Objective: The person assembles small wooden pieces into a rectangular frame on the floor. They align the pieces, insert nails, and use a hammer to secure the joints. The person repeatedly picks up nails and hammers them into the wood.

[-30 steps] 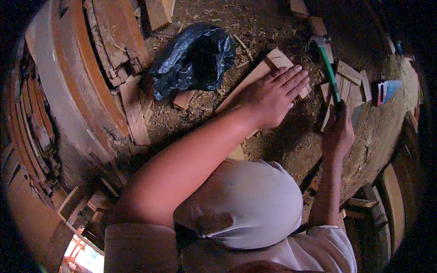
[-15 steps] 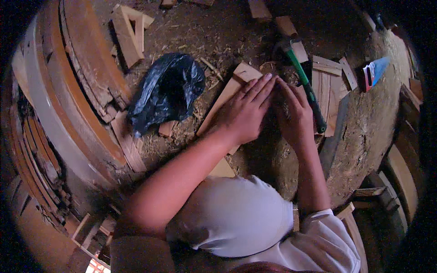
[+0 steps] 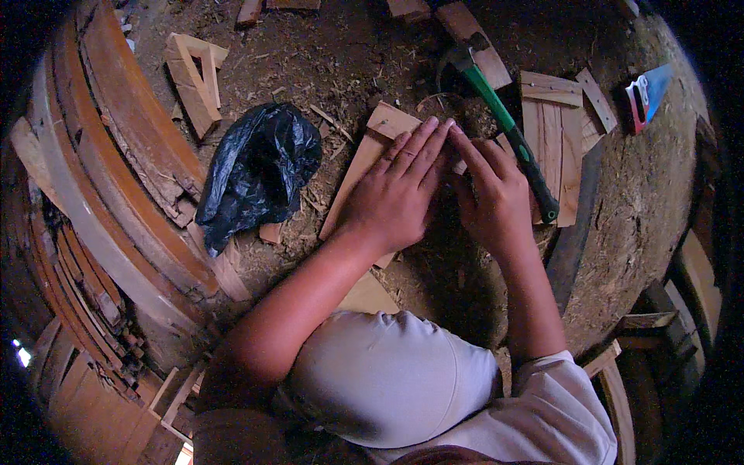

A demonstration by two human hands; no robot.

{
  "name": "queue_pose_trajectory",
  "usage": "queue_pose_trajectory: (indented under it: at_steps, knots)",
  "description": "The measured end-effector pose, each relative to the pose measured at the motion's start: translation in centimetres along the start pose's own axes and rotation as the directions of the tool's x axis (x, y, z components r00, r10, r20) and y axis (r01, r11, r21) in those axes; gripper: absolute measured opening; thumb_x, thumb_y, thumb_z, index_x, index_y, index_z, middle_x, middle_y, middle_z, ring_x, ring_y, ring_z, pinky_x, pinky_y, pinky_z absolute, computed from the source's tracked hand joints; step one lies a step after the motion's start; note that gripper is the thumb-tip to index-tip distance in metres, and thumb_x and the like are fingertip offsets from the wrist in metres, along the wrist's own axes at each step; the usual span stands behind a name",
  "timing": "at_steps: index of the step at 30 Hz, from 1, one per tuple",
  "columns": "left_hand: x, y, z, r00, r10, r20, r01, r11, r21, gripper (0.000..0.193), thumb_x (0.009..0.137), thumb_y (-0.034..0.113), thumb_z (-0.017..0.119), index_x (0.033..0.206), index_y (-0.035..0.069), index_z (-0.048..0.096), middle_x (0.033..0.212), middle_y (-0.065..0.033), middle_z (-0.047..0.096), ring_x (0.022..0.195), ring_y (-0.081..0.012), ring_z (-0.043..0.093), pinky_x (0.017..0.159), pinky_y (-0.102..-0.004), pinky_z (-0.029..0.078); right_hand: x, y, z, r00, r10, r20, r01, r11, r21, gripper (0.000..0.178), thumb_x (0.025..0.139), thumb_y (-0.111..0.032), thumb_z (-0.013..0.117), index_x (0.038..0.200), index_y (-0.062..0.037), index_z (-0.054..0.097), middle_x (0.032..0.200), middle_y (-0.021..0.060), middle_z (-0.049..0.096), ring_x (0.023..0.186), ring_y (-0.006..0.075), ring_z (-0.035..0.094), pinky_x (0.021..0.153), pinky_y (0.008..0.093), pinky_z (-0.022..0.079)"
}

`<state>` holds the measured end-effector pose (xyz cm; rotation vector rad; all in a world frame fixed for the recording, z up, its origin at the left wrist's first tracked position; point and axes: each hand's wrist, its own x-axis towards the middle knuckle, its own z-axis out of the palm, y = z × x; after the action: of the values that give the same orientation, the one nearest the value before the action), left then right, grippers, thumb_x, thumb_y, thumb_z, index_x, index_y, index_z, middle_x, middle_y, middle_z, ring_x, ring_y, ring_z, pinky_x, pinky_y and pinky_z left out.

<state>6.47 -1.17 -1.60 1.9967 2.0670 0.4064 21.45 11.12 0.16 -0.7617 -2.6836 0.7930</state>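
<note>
My left hand (image 3: pixel 394 198) lies flat over a narrow wooden board (image 3: pixel 346 184), its fingers stretched toward a short wooden crosspiece (image 3: pixel 391 121) at the board's far end. My right hand (image 3: pixel 496 194) is just beside it, with the index finger reaching to the left fingertips; the thumb and the other fingers are bent but apart. Nothing shows clearly in the right hand, and the surface under both hands is largely hidden. To the right of my right hand rests a claw hammer (image 3: pixel 500 116) with a green and black handle.
A black plastic bag (image 3: pixel 263 167) sits to the left, near stacked curved planks (image 3: pixel 128 159). A triangular wooden frame (image 3: pixel 190 77) lies far left. Right of the hammer are a slatted wooden panel (image 3: pixel 552 147) and a blue-and-red tool (image 3: pixel 649 97). Shavings litter the dirt floor (image 3: pixel 310 70).
The whole view has shifted slightly, so the bag and planks appear further left. Both hands stay together at the board, with the right fingers a little more spread.
</note>
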Motion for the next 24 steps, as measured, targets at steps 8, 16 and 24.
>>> queue_pose_trajectory:
  at_steps: [8,16,24]
  knots:
    - [0.0,0.0,0.3,0.999,-0.016,-0.042,0.012,0.996,-0.083,0.062,0.088,0.01,0.051,0.148,-0.007,0.044,0.169,-0.0137,0.023,0.158,-0.0298,0.018,0.127,-0.0458,0.018,0.1,0.1,-0.1,0.999,0.037,0.022,-0.037,0.999,-0.008,0.064,0.084,-0.004,0.069,0.145,-0.0121,0.055,0.121,0.025,0.064,0.111,0.0448,0.063,0.095,0.049,0.055]
    - [0.2,0.2,-0.3,0.999,-0.047,0.006,0.047,0.996,-0.073,0.062,0.09,0.018,0.053,0.149,-0.001,0.047,0.169,-0.0124,0.022,0.158,-0.0275,0.018,0.127,-0.0428,0.017,-0.1,0.8,0.4,1.0,0.005,-0.016,-0.003,0.995,0.1,0.063,0.079,0.002,0.073,0.139,-0.0111,0.058,0.12,0.0194,0.066,0.107,0.0402,0.066,0.09,0.0454,0.056]
    - [0.4,0.1,0.2,0.999,-0.035,0.036,0.037,0.997,-0.061,0.067,0.085,0.016,0.057,0.149,-0.003,0.046,0.17,-0.0113,0.02,0.158,-0.0291,0.017,0.127,-0.0449,0.019,-0.3,0.9,0.7,0.997,-0.016,-0.079,0.027,0.989,0.142,0.06,0.078,0.002,0.067,0.137,-0.0053,0.056,0.12,0.0208,0.064,0.109,0.0406,0.064,0.093,0.0454,0.055]
